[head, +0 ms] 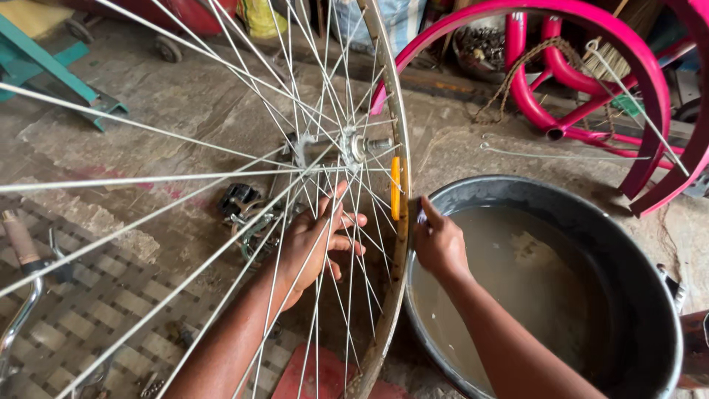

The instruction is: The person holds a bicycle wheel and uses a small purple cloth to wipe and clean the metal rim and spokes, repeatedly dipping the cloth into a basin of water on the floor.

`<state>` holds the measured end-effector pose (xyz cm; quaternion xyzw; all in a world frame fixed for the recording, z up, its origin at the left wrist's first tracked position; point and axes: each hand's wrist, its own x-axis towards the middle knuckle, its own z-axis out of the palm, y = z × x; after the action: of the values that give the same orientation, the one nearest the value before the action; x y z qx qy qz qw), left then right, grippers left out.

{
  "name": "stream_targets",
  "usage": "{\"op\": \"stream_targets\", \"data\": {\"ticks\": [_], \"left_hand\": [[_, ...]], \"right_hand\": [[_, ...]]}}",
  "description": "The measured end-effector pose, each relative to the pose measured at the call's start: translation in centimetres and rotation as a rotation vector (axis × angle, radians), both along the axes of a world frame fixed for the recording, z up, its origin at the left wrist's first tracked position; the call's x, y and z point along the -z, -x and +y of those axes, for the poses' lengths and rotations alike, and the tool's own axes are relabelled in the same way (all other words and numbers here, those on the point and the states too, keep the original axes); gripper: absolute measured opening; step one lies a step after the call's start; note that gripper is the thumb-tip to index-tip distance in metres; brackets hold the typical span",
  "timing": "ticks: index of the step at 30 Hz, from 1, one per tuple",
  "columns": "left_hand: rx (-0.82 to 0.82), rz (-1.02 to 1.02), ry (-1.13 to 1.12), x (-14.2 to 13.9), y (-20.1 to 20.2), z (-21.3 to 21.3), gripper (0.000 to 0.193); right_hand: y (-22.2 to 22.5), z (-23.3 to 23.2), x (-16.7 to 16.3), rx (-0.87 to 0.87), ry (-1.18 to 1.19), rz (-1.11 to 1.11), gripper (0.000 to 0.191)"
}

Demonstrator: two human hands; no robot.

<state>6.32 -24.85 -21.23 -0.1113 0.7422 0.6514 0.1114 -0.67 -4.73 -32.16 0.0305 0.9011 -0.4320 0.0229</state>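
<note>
Steel-spoked wheel (221,185) stands upright between the two hands, rim (399,244) running down the middle of view. Left hand (317,240) sits inside the wheel among the spokes, fingers spread and loosely curled, touching several spokes below the hub (351,145). Right hand (438,240) is outside the rim, fingers closed against the rim edge just below an orange reflector (396,188); what it pinches, if anything, cannot be told. Right forearm crosses over a dark round basin (635,266) of murky water, which touches or nearly touches the rim. Pink bicycle frame (591,74) lies well apart, upper right. Concrete floor (185,96) beneath.
</note>
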Motion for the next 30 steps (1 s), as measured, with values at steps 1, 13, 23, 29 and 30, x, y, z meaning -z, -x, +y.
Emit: {"op": "stream_targets", "data": {"ticks": [1,13,23,29,30], "left_hand": [[-0.001,0.007,-0.008,0.3,0.1,-0.2,0.070],[0.030,0.023,-0.014,0.9,0.2,-1.0,0.066],[0.001,0.017,0.008,1.9,0.5,-0.7,0.063],[-0.013,0.011,0.039,1.8,0.7,-0.5,0.063],[-0.021,-0.006,0.024,1.9,0.5,-0.5,0.063]], "right_hand": [[-0.7,0.3,0.2,-0.015,-0.022,-0.046,0.053],[1.5,0.4,-0.1,-0.122,-0.090,0.179,0.050],[-4.0,0.8,-0.3,-0.034,0.175,-0.190,0.057],[0.4,-0.7,0.1,-0.075,-0.034,0.185,0.040],[-0.6,-0.3,0.7,-0.108,-0.094,0.035,0.036]]}}
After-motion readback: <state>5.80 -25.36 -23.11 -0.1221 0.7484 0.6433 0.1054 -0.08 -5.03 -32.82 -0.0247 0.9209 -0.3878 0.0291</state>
